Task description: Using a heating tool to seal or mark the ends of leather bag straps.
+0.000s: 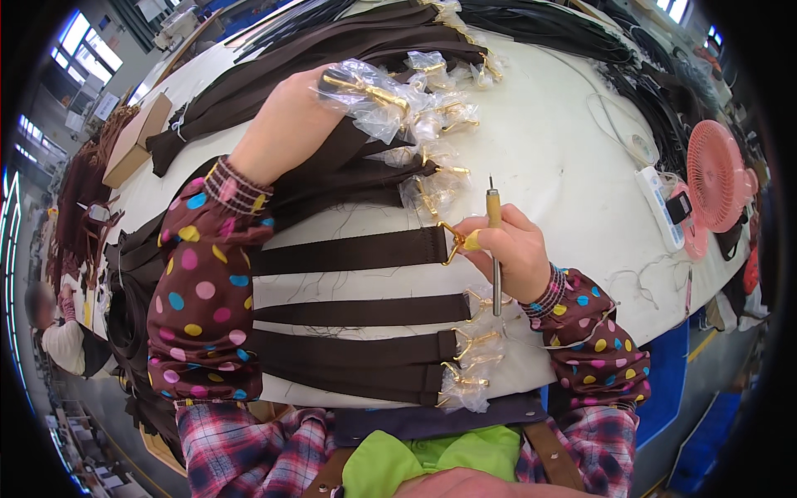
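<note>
My left hand (pixel 286 124) is closed on the end of a dark brown strap whose gold hook is wrapped in clear plastic (pixel 365 90), above a pile of similar straps. My right hand (pixel 516 253) is closed round a slim pen-like tool (pixel 493 207) with a wooden section, a thin tip pointing away from me and a metal shaft toward me. The same fingers pinch the bare gold hook (pixel 452 243) of a flat brown strap (pixel 357 251). Nearer me lie several more straps (pixel 365 310) with plastic-wrapped gold hooks (pixel 469 378).
Bundles of dark straps (pixel 332 46) cover the far side of the white table (pixel 556 141). At the right are a pink fan (pixel 716 176), a white power strip (pixel 660 209) and loose cables. A cardboard box (pixel 137 141) sits at the left; another person (pixel 70 340) is farther off.
</note>
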A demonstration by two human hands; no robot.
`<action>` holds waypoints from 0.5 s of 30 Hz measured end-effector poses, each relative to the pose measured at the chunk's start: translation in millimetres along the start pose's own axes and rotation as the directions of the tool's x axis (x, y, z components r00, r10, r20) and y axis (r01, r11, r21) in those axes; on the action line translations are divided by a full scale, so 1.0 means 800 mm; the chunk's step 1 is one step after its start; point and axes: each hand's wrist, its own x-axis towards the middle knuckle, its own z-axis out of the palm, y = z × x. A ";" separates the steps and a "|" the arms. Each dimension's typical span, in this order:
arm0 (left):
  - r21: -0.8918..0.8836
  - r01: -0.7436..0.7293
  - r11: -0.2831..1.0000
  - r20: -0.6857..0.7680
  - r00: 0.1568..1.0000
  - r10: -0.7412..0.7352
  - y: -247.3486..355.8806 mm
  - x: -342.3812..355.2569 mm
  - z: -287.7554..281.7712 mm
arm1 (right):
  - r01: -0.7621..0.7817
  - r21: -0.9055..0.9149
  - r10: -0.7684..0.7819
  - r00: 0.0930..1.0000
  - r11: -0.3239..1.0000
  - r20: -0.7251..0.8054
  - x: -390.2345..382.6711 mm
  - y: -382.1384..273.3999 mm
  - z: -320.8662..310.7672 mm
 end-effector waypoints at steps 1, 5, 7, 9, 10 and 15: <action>-0.001 0.005 1.000 0.003 1.000 -0.005 0.005 -0.007 -0.004 | 0.010 0.022 -0.010 1.000 1.000 0.005 -0.002 -0.003 -0.004; -0.212 -0.069 0.975 0.060 0.995 0.084 -0.004 -0.030 0.010 | 0.057 0.021 -0.058 0.998 0.998 0.030 -0.013 -0.012 -0.006; -0.216 0.162 0.963 0.169 0.977 -0.127 -0.032 -0.033 0.034 | 0.064 -0.003 -0.064 0.996 0.998 0.065 -0.022 -0.014 -0.009; -0.155 0.244 0.957 0.215 0.954 -0.208 -0.056 -0.026 0.059 | 0.038 0.000 -0.038 0.991 0.999 0.126 -0.031 -0.010 -0.004; -0.024 0.323 0.946 0.192 0.930 -0.313 -0.056 -0.025 0.069 | 0.033 0.002 -0.033 0.991 0.999 0.130 -0.034 -0.007 -0.002; 0.190 -0.003 0.982 -0.008 1.000 0.005 -0.045 -0.020 0.069 | -0.124 0.011 0.121 0.979 0.992 0.161 -0.031 0.004 0.008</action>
